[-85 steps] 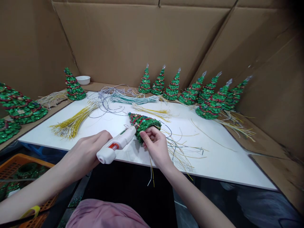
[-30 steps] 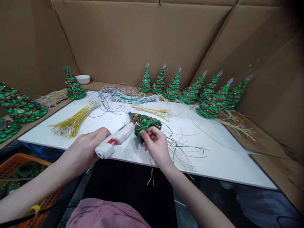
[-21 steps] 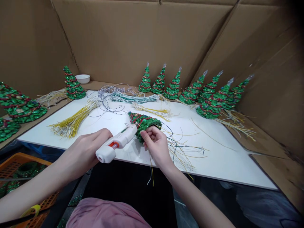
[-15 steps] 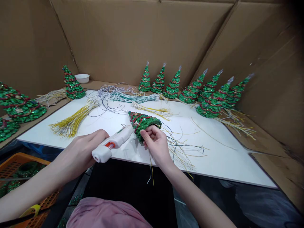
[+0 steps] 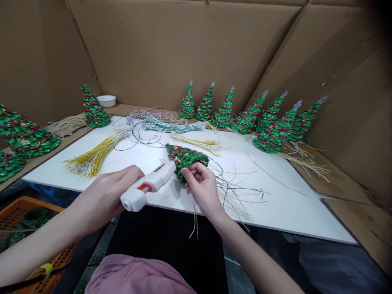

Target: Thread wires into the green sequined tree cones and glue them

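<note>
My left grip [image 5: 122,185] holds a white hot glue gun [image 5: 150,183], with its nose right by the small Christmas tree [image 5: 185,157]. The tree is tipped on its side over the white worktop [image 5: 284,192], and my right grip [image 5: 201,181] pinches its wide, hollow end. I think the tree is light and a bit stiff. Its bumpy green bits should not slip much, but they could snap off. The wide rim looks best to hold; the thin tip may bend. The glue gun looks smooth, so I guess its handle is safest. The pale tag [image 5: 25,142] on the big tree [image 5: 29,134], far left of my grips, is too tiny to read.
</note>
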The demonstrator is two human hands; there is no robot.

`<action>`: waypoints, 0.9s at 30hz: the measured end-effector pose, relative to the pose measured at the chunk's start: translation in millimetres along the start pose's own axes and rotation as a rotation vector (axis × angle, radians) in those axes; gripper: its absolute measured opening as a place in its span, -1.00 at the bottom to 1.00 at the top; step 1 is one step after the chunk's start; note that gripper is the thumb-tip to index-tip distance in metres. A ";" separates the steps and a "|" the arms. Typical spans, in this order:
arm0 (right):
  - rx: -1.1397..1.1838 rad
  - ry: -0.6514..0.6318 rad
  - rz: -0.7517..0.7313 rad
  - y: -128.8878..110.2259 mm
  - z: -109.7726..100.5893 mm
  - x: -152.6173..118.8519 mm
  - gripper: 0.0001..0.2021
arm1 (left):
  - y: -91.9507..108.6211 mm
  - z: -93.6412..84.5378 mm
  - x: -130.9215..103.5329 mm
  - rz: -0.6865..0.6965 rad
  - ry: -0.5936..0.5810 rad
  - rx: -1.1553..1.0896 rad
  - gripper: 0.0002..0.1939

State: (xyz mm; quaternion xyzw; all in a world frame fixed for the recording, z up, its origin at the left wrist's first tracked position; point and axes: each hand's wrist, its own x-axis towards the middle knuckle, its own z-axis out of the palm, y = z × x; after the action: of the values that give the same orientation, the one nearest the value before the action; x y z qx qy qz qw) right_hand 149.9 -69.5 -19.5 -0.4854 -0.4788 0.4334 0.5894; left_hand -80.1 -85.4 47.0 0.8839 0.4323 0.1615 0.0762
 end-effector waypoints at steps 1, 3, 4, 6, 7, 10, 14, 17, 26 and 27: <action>0.003 0.001 0.006 0.1 -0.3 0.2 -0.56 | -1.7 -0.2 -2.8 -0.006 -0.006 -0.007 -0.83; 0.003 0.000 0.017 0.6 -1.5 0.7 -0.56 | -6.9 -0.7 -7.8 -0.034 -0.013 -0.034 -0.83; 0.001 -0.001 0.020 0.8 -2.4 1.1 -0.56 | -10.4 -1.0 -9.7 -0.050 -0.011 -0.050 -0.83; -0.011 -0.010 0.020 1.0 -4.9 2.0 -0.56 | -19.3 -1.3 -11.5 -0.075 0.001 -0.076 -0.80; -0.019 -0.019 0.016 0.8 -6.6 2.4 -0.56 | -24.6 -1.2 -11.2 -0.082 0.012 -0.082 -0.80; -0.049 -0.041 0.003 -1.1 -13.4 3.7 -0.58 | -41.9 0.2 -5.7 -0.127 0.071 -0.085 -0.74; -0.089 -0.064 0.012 -8.5 -27.9 7.8 -0.58 | -62.2 7.3 5.7 -0.269 0.115 -0.127 -0.62; -0.157 -0.159 0.042 -18.1 -41.8 13.8 -0.58 | -73.3 15.2 11.5 -0.348 0.097 -0.167 -0.55; -0.250 -0.492 0.110 -39.1 -70.6 29.7 -0.67 | -86.5 22.6 19.0 -0.481 0.039 -0.148 -0.46; -0.242 -0.501 0.123 -38.8 -71.8 30.5 -0.66 | -86.5 22.6 18.7 -0.478 0.051 -0.174 -0.44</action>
State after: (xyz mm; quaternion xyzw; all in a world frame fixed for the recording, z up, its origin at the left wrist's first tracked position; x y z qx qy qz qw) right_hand 227.5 -57.0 18.2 -0.4580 -0.6276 0.5144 0.3631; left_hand -125.5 -17.4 6.2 0.7424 0.6151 0.1975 0.1772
